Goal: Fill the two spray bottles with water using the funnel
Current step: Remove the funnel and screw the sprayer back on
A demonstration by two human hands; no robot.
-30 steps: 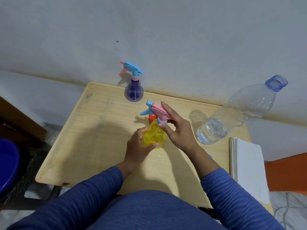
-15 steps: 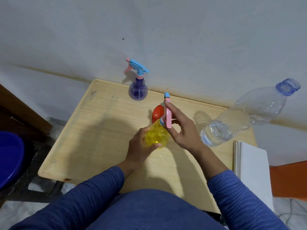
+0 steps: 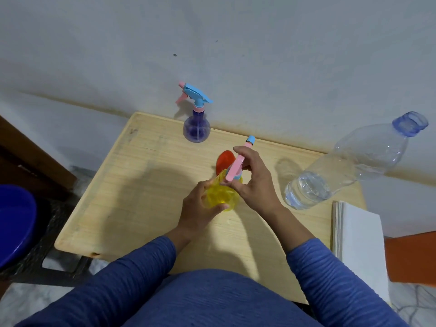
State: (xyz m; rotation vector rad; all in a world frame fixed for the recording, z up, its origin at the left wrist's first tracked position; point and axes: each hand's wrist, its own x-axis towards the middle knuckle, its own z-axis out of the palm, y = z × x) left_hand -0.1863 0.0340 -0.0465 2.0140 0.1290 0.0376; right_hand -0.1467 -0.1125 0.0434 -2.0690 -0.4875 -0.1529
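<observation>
At the middle of the wooden table a yellow spray bottle is held around its round body by my left hand. My right hand grips its pink and blue spray head, whose nozzle points away and to the right. Just behind the yellow bottle, partly hidden, lies a red funnel. A purple spray bottle with a blue and pink head stands at the table's far edge by the wall. A large clear water bottle, uncapped and holding some water at the bottom, stands at the right.
A white stack of paper lies on the table's right edge. A blue tub sits off the table to the left, next to dark wooden furniture. The wall runs directly behind the table.
My right hand has turned the spray head on the yellow bottle: its nozzle pointed left a second ago and now points away and to the right. The left hand keeps holding the body.
</observation>
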